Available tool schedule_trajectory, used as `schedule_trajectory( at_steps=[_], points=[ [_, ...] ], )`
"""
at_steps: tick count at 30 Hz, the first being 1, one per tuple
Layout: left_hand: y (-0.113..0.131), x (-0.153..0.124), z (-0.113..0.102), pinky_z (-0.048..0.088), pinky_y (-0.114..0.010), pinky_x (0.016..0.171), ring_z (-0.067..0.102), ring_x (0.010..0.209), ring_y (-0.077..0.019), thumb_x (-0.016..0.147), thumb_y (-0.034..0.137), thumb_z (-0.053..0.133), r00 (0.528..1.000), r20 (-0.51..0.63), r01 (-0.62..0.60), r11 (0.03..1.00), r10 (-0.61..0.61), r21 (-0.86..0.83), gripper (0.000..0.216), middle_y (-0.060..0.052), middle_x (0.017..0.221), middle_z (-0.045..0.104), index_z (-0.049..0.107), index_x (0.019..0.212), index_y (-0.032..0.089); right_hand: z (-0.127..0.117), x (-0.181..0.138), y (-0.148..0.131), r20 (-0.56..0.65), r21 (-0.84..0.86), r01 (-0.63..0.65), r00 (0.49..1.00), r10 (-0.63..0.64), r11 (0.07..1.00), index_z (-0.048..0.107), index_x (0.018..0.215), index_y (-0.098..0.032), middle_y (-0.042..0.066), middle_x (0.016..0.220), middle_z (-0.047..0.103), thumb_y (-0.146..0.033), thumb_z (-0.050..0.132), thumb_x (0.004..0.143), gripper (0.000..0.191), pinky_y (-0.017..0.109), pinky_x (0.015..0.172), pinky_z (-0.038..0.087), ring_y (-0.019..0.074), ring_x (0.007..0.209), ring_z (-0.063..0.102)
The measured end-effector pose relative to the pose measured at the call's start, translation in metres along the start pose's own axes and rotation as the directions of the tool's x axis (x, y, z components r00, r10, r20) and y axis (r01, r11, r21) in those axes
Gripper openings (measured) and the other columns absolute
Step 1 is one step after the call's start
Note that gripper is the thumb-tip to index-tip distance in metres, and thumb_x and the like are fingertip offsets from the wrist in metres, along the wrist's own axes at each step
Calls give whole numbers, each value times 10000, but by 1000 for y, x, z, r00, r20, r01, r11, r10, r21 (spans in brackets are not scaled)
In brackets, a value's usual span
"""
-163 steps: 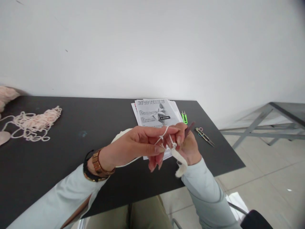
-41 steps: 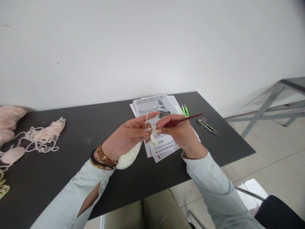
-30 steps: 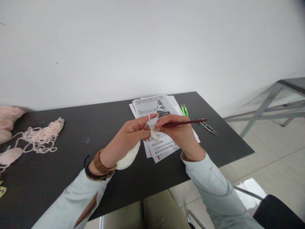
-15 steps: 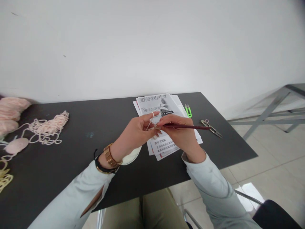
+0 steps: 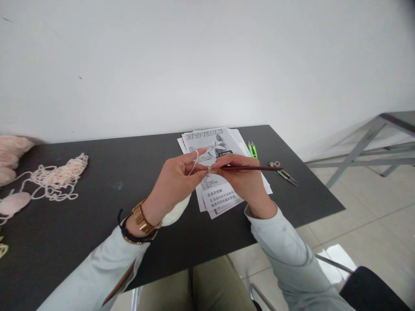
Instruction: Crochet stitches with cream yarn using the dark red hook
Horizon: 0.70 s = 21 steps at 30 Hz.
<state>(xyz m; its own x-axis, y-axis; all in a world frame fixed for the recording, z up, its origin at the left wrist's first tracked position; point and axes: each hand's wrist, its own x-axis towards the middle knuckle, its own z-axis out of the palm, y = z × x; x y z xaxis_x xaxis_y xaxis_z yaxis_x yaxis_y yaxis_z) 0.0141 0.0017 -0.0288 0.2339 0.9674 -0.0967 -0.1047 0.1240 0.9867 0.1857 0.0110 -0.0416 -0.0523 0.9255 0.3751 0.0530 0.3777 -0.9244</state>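
Note:
A dark red crochet hook (image 5: 253, 168) lies nearly level in my right hand (image 5: 243, 175), gripped near its tip by thumb and fingers. My left hand (image 5: 178, 177) has white yarn (image 5: 195, 162) looped over its raised index finger, and its thumb pinches the yarn where it meets the hook tip. Fingertips hide the stitches there. Both hands hover over printed sheets (image 5: 223, 196) with Chinese text and a flower picture. Partly behind my left wrist sits a pale, cream-coloured round thing (image 5: 177, 212), perhaps a yarn ball.
On the black table (image 5: 106, 172), a pink yarn tangle (image 5: 63, 177) and pink skeins (image 5: 13, 153) lie to the left, by a small pink ball (image 5: 15, 203). Green snips (image 5: 252, 149) and metal snips (image 5: 285, 176) are on the right. A black chair (image 5: 372, 287) stands at lower right.
My hands have drawn closer together, and the yarn stretched between them is shorter. The hook has shifted slightly left and levelled. The whole view has turned a little to the right.

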Motion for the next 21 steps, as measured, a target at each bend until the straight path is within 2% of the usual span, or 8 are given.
schedule_trajectory(
  at_steps=[6,10,13,17,19,21],
  points=[
    [3,-2,4,493,-276,735,644,762,-132,754,207,768,998,26,-52,998,52,34,703,-39,820,751,519,1402,99,0,1,1,-21,69,-42,999,44,997,738,669,-218,-1,669,736,-179,831,655,101,283,589,537,148,633,664],
    [6,-4,6,476,-262,702,590,680,-105,714,179,781,999,-8,-43,999,43,-7,755,4,738,703,505,1411,87,0,1,3,51,161,-134,991,127,978,726,701,-209,-13,708,727,-220,855,649,140,267,628,555,132,661,668],
    [10,-6,8,471,-258,685,576,650,-99,700,166,779,1000,-12,-10,997,9,-71,801,18,715,687,472,1435,85,0,1,3,101,237,-198,979,179,951,725,750,-207,-31,715,705,-261,838,699,135,218,641,562,97,671,653],
    [13,-7,7,444,-245,665,569,649,-97,682,149,785,999,-49,-7,995,2,-101,800,20,706,676,491,1424,92,0,2,0,79,369,-276,961,266,887,716,773,-203,-48,662,652,-370,785,761,181,194,502,569,74,551,575],
    [14,-6,7,436,-249,658,566,646,-102,672,152,792,998,-66,-7,993,-1,-117,812,16,707,671,491,1424,90,0,3,-1,61,399,-293,954,294,869,692,746,-198,-69,581,604,-361,803,741,198,177,425,538,57,458,508],
    [14,-6,7,435,-256,658,571,653,-108,674,159,792,997,-71,-12,992,2,-129,816,13,718,667,488,1428,98,1,4,-2,53,414,-313,946,321,855,673,725,-191,-78,537,594,-331,839,699,219,161,413,528,49,423,504]
  ],
)
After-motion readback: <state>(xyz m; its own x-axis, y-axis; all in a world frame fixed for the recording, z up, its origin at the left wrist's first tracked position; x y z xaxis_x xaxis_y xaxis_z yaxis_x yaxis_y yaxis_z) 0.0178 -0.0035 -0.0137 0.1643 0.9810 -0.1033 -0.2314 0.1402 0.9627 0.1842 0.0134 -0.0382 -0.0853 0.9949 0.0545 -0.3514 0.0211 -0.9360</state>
